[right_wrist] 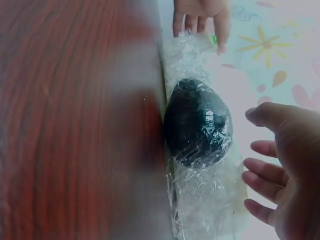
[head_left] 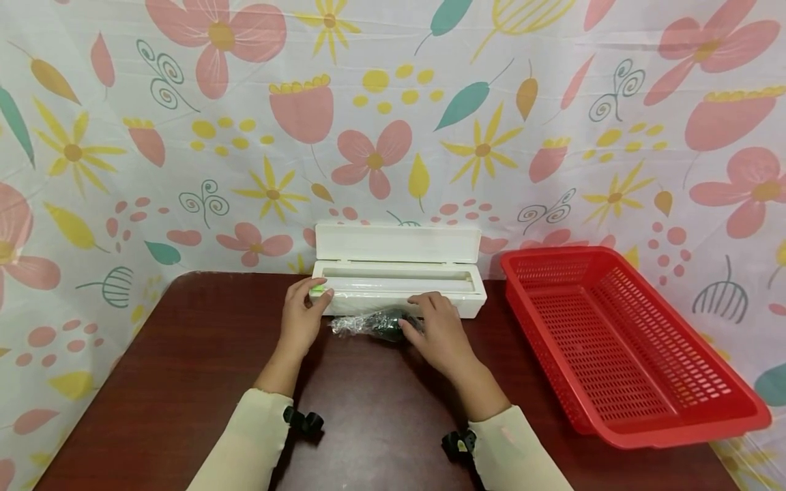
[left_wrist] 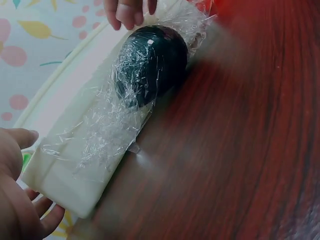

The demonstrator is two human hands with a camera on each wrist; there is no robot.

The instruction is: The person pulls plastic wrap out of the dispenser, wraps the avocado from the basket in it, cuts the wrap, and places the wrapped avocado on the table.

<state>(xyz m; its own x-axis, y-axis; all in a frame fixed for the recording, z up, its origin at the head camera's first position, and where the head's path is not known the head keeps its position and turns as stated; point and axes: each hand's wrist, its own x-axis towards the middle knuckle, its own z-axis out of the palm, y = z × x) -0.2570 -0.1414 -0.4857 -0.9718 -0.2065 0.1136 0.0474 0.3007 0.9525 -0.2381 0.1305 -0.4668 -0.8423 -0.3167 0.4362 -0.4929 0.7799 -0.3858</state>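
A white cling film dispenser [head_left: 402, 305] lies on the table with its lid [head_left: 398, 243] raised. In front of it is a dark, egg-shaped object [right_wrist: 197, 122] wrapped in clear cling film [left_wrist: 107, 137], shiny and crumpled. My left hand [head_left: 301, 320] grips the dispenser's left end, beside a small green piece [head_left: 317, 289], with thumb and fingers spread around the end. Beside the wrapped object is my right hand [head_left: 440, 334]; in the right wrist view its fingers [right_wrist: 265, 172] are loosely spread with nothing between them.
A red perforated basket [head_left: 555, 368] stands on the right of the dark wooden table [head_left: 184, 382]. A floral cloth [head_left: 374, 160] hangs behind the table, close to the dispenser's raised lid.
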